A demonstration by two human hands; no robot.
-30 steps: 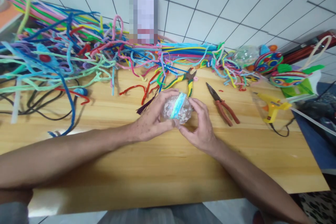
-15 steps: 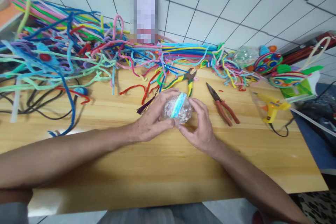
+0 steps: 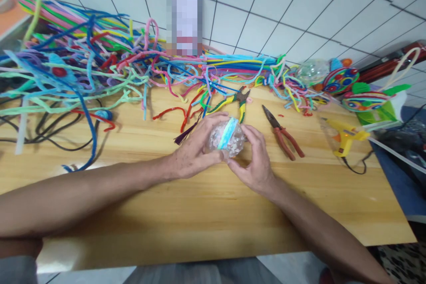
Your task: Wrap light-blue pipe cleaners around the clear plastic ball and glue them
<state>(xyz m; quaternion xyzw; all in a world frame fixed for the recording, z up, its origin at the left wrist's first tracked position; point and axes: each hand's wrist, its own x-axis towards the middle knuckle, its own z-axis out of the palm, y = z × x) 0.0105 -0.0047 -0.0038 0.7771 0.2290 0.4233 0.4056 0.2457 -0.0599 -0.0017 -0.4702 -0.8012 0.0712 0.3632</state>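
Observation:
A clear plastic ball (image 3: 226,138) with glittery bits inside and a light blue pipe cleaner band around its middle is held just above the wooden table (image 3: 199,213). My left hand (image 3: 195,148) wraps its left side, fingers curled over the top. My right hand (image 3: 256,157) grips its right side with thumb below and fingers on top. A dark purple tassel (image 3: 186,134) pokes out from behind my left hand.
A big tangle of coloured pipe cleaners (image 3: 100,66) fills the table's back and left. Yellow-green pliers (image 3: 238,100) and red-handled pliers (image 3: 282,135) lie beyond the ball. A yellow glue gun (image 3: 346,135) and finished colourful ornaments (image 3: 353,86) are at the right. Black cables (image 3: 49,131) lie at the left.
Nothing has visibly changed apart from a slight shift of the camera; both hands stay clasped on the ball.

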